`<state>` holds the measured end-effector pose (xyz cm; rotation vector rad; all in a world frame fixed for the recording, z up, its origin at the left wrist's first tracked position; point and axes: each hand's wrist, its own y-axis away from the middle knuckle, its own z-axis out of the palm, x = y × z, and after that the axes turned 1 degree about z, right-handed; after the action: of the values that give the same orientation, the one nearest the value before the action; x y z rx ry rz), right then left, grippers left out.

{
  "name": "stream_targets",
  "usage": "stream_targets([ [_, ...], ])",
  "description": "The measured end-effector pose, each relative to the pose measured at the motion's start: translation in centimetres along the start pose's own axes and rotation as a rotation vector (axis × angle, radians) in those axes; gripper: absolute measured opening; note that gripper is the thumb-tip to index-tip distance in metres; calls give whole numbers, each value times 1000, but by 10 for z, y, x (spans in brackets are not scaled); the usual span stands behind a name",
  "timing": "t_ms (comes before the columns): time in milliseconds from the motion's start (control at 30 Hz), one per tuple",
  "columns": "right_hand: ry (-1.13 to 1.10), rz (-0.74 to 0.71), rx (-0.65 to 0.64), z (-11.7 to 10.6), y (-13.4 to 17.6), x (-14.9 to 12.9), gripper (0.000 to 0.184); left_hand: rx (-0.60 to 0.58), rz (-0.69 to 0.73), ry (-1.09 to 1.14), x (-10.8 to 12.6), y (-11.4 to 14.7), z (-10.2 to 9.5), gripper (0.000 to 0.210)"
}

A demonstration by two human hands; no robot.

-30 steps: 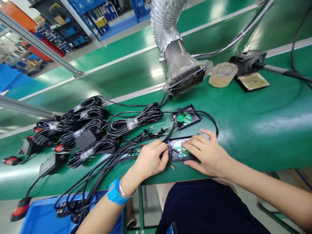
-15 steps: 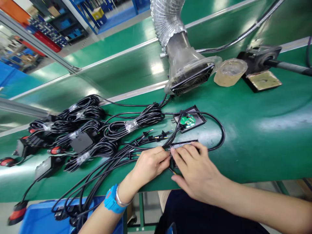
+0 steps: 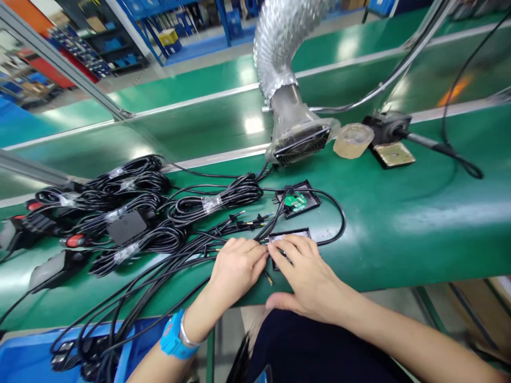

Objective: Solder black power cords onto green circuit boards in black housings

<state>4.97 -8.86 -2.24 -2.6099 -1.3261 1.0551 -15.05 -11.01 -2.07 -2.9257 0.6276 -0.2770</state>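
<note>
My left hand (image 3: pixel 238 268) is closed, its fingertips at the left end of a small black plastic case (image 3: pixel 305 233). A black cable (image 3: pixel 198 285) runs into that hand, and stripped coloured wire ends (image 3: pixel 269 278) show just right of its fingers. Over the case lies my right hand (image 3: pixel 305 271), fingers stretched out and thumb held apart. Its fingers hide most of the case's inside. Behind it sits a second black case (image 3: pixel 314 205) with a green circuit board (image 3: pixel 295 200), a cable looping around its right side.
Coiled cables (image 3: pixel 215 199) and a bundle of loose cables spread across the green bench on the left. A fume extractor hood (image 3: pixel 297 138) stands behind the cases. Farther right are a roll of tape (image 3: pixel 353 141) and a soldering iron stand (image 3: pixel 387 127). A blue bin (image 3: pixel 24 354) sits below the front edge.
The camera view has shifted, so the bench things appear farther left. Both hands stay at the nearer case; my right thumb has moved away from the wire ends, which show more now.
</note>
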Motion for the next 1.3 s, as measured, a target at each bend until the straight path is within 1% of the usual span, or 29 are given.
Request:
stream_targets([
  [33, -224, 20, 71, -10, 5, 1, 69, 41, -19, 17, 3, 2, -3, 17],
  [67, -492, 60, 174, -20, 10, 2, 59, 105, -52, 38, 8, 4, -6, 19],
  [133, -1061, 201, 392, -38, 20, 3, 41, 262, -143, 123, 22, 8, -13, 24],
  [167, -1312, 282, 469, -44, 24, 4, 36, 313, -192, 218, 32, 10, -15, 27],
  [200, -1516, 358, 506, -48, 27, 5, 34, 328, -238, 357, 43, 10, -17, 30],
  [233, -1668, 427, 507, -51, 28, 5, 34, 305, -282, 531, 54, 9, -16, 33],
  [300, -1849, 538, 486, -50, 29, 4, 33, 228, -373, 894, 77, 5, -10, 35],
  [367, -1939, 596, 480, -45, 27, 2, 33, 217, -468, 1159, 94, -2, 1, 27],
  [433, -1974, 623, 483, -40, 26, 1, 33, 258, -535, 1313, 104, -8, 11, 19],
  [500, -1978, 637, 492, -36, 25, 2, 34, 284, -557, 1388, 106, -10, 16, 18],
  [700, -1914, 618, 497, -29, 21, 2, 34, 336, -554, 1318, 104, -11, 14, 14],
  [800, -1827, 545, 510, -22, 20, -2, 31, 392, -547, 1275, 106, -14, 12, 11],
  [867, -1729, 474, 514, -19, 22, -2, 28, 428, -505, 1204, 107, -12, 10, 8],
  [933, -1586, 416, 498, -22, 26, 4, 26, 414, -423, 1124, 103, -4, 6, 14],
  [1000, -1331, 373, 477, -30, 31, 14, 22, 407, -377, 1024, 93, 9, 4, 24],
  [1067, -902, 319, 454, -39, 32, 26, 13, 467, -408, 858, 78, 23, 3, 24],
  [1133, -425, 186, 389, -45, 28, 35, 4, 527, -457, 630, 62, 34, 5, 17],
  [1167, -237, 95, 343, -44, 24, 37, 7, 532, -460, 520, 54, 37, 6, 16],
  [1200, -100, 7, 300, -42, 20, 38, 8, 525, -450, 424, 48, 38, 8, 16],
  [1233, -9, -62, 265, -38, 15, 36, 9, 509, -432, 348, 43, 37, 10, 17],
  [1267, 52, -98, 237, -32, 10, 33, 10, 488, -413, 295, 39, 36, 13, 18],
  [1300, 103, -105, 208, -26, 5, 29, 12, 470, -398, 260, 37, 33, 14, 19],
])
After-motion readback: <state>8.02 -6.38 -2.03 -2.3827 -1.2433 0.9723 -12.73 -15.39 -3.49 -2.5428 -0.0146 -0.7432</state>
